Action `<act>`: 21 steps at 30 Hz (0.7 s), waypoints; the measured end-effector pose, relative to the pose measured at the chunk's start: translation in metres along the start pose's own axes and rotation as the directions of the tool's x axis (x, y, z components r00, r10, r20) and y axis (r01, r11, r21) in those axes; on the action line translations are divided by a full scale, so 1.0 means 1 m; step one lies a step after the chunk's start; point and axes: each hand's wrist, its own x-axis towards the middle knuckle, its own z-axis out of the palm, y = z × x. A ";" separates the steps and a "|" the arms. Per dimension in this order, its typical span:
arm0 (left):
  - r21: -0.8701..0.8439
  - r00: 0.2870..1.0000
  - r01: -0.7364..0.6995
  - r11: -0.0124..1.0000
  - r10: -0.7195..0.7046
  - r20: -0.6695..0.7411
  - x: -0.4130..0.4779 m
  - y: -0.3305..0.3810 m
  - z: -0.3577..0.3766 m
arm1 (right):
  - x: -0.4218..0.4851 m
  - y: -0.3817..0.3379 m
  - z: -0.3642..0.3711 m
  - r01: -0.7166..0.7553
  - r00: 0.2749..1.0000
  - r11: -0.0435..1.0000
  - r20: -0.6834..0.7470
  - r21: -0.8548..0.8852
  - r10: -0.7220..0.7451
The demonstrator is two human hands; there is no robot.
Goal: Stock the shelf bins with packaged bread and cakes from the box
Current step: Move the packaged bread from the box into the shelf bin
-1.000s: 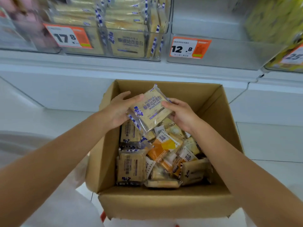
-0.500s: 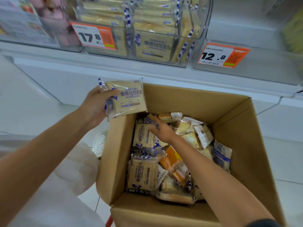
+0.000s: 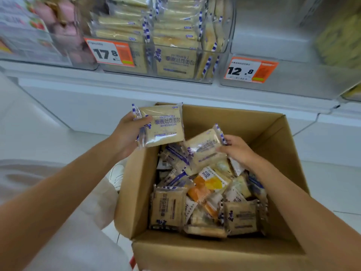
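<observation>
Since half a second ago the right hand (image 3: 237,151) has raised a second pack (image 3: 202,148) out of the box (image 3: 214,253), pinching its right edge at frame centre. Left hand (image 3: 127,133), arm outstretched, grips the first pack (image 3: 165,127), printed 藜麦吐司面包, thumb across its left edge, over the box's upper left corner. On the bins (image 3: 148,70) at top, a 17.8 tag (image 3: 109,52) and a 12.8 tag (image 3: 250,69).

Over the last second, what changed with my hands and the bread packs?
The right hand let go of the shared toast bread pack, dipped into the cardboard box and now pinches a second toast pack, lifted at its end. The left hand carried the first pack left, holding it alone. Box and shelf bins unchanged.
</observation>
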 end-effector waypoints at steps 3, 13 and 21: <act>0.011 0.998 -0.033 0.999 0.033 -0.045 -0.007 0.003 0.016 | -0.028 -0.033 -0.036 0.022 0.999 0.945 -0.034 0.326 -0.011; 0.157 0.988 -0.130 0.979 0.115 0.099 -0.025 0.025 0.050 | -0.044 -0.129 0.039 0.028 0.996 0.906 0.061 0.423 -0.059; 0.401 0.935 -0.310 0.862 0.353 -0.037 0.005 0.120 -0.021 | -0.016 -0.237 0.060 0.237 0.969 0.877 -0.039 0.419 -0.243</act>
